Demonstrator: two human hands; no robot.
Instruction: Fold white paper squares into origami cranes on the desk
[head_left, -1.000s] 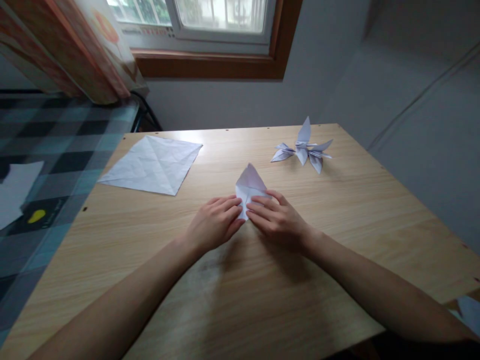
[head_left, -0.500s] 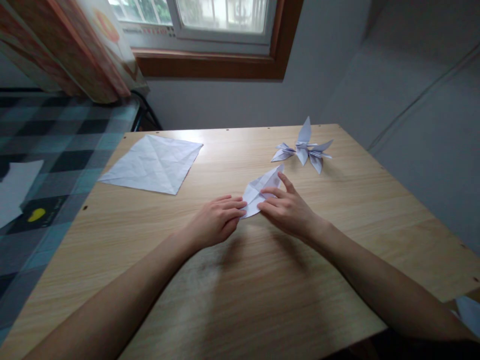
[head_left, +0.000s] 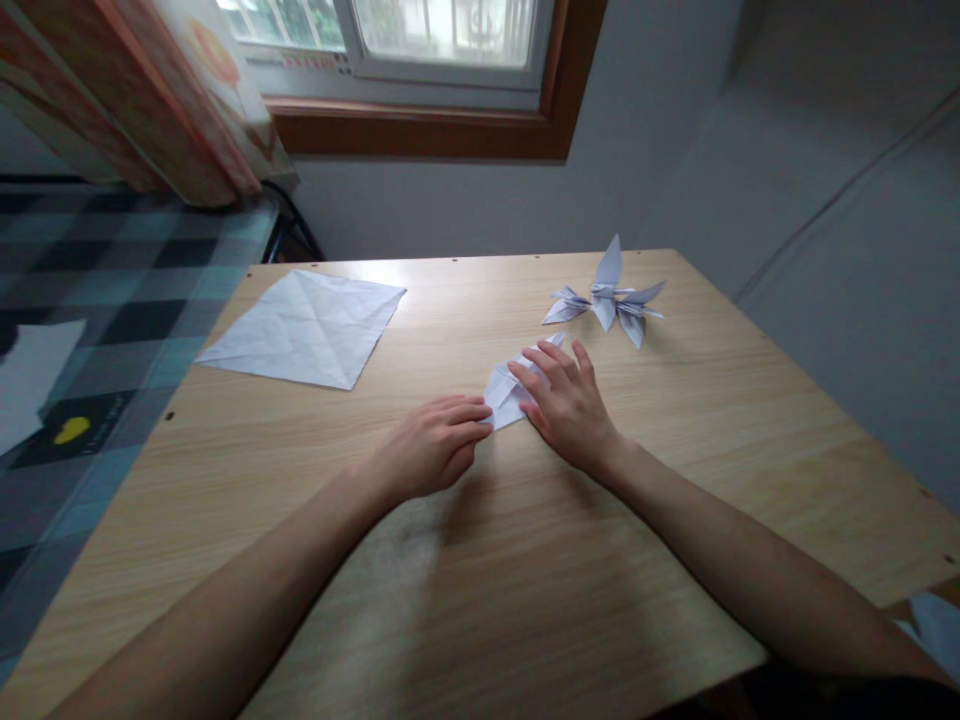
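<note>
A small folded sheet of white paper (head_left: 507, 392) lies on the table between my hands, with crease lines across it. My left hand (head_left: 439, 445) rests palm down, its fingers stretched out and their tips on the paper's left corner. Over the right part of the paper spreads my right hand (head_left: 564, 405), fingers apart and touching the sheet. Its thumb is near the lower edge, and the hand hides part of the folds. Behind my right hand stand folded paper pieces (head_left: 606, 300) with pointed, petal-like flaps.
A larger creased white sheet (head_left: 315, 325) lies flat at the table's back left. The wooden table (head_left: 337, 620) meets a checked cloth surface (head_left: 142, 270) on the left, where another white paper (head_left: 37, 370) lies. Beyond are a curtain (head_left: 150, 90) and a window (head_left: 442, 30).
My right hand has shifted over the folded paper, its fingers now reaching farther across the upper right part. The left hand stays almost where it was.
</note>
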